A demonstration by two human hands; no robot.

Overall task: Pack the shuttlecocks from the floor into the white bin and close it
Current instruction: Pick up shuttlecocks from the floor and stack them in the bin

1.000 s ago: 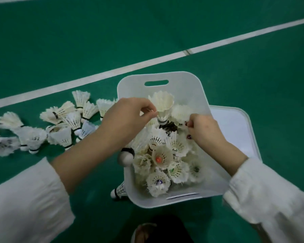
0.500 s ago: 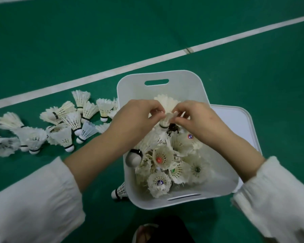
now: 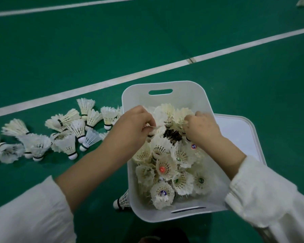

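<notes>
The white bin (image 3: 165, 85) sits on the green court floor (image 3: 165, 41) with its slotted handle wall on the far side, and it is heaped with packed shuttlecocks (image 3: 162, 168). Most stand cork down, feather skirts opening up toward the camera, long axes roughly upright. A dark-feathered shuttlecock (image 3: 172, 135) shows in the middle of the pile.

Both hands are over the far half of the bin, one on either side of that dark one. The left hand (image 3: 135, 125) has thumb and fingers pinched together on a blurred white sliver, seemingly the feather edge of a tilted shuttlecock (image 3: 153, 132). The right hand (image 3: 203, 128) has its fingers curled down into the skirt of a cream shuttlecock (image 3: 182, 116), gripping it.

Loose shuttlecocks (image 3: 74, 137) lie on their sides on the floor left of the bin (corks mostly toward the near side, axes flat along the floor), well apart from both hands. One stray shuttlecock (image 3: 122, 201) lies against the bin's near left corner. The white lid (image 3: 240, 134) lies flat just right of the bin, partly under it.
</notes>
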